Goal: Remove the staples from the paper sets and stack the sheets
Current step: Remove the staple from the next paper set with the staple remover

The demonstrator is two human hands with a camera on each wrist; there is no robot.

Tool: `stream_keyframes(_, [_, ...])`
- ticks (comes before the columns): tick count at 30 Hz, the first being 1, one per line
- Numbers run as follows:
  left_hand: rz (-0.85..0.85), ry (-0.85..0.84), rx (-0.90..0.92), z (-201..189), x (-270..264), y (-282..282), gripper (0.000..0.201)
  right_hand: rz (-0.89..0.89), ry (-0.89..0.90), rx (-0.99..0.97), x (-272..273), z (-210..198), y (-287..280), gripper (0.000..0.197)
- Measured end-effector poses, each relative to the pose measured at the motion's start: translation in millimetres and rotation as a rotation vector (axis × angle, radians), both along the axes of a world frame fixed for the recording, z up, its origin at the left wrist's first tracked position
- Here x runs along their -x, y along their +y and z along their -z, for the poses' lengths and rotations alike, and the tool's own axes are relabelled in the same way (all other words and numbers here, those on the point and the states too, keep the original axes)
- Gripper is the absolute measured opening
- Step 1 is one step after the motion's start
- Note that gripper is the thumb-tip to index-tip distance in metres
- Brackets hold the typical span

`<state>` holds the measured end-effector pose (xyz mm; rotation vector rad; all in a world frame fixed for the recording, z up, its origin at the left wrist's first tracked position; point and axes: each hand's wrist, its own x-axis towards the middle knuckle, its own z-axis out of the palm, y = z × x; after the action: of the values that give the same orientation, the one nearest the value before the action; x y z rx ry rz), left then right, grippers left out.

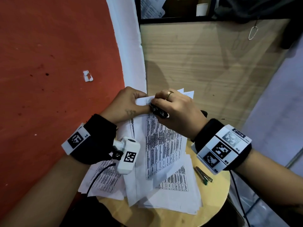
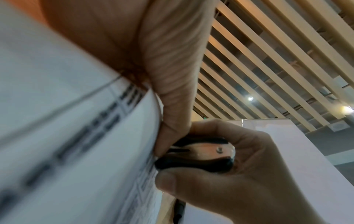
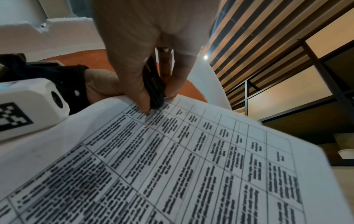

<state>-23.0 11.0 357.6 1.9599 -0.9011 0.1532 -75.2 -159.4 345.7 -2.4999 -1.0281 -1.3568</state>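
Head view: from above, facing down on the round pale wooden stool top and both wrists. Left wrist view: very near, from beneath the stapled set of white printed table sheets, facing up to a slatted ceiling. Right wrist view: very near, above the set, looking along it. All three views share the set's gripped corner with the black metal staple remover.

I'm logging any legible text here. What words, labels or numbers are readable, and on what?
White printed table sheets held in both hands: rows of text, too blurred to read.
Black-and-white square marker tags on the wrist bands: patterns, with tiny characters too small to read.
Nothing else carries text.
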Motion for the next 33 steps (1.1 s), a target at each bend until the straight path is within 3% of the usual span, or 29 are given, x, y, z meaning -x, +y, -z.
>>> stream_keyframes(10, [0.145,0.156,0.014,-1.2,-0.5,1.2,0.025,-0.05,0.027,0.054,-2.3,-1.6,-3.7,0.015])
stream_keyframes(13, [0.173,0.197,0.018,-0.9,0.8,0.3,0.008,-0.076,0.048,0.071,-0.5,-5.4,-5.5,0.016])
stream_keyframes(23, [0.242,0.28,0.113,5.4,-3.9,-5.4,0.027,-0.088,0.096,-0.036,-3.4,-0.5,-13.7,0.023])
stream_keyframes(29, [0.216,0.331,0.194,9.4,-9.7,-4.6,0.01,-0.137,0.148,-0.239,-7.4,6.1,-15.1,0.023])
stream_keyframes(33, [0.125,0.366,0.24,16.4,-19.9,-3.5,0.027,-0.129,0.18,-0.387,-12.2,9.5,-20.1,0.023])
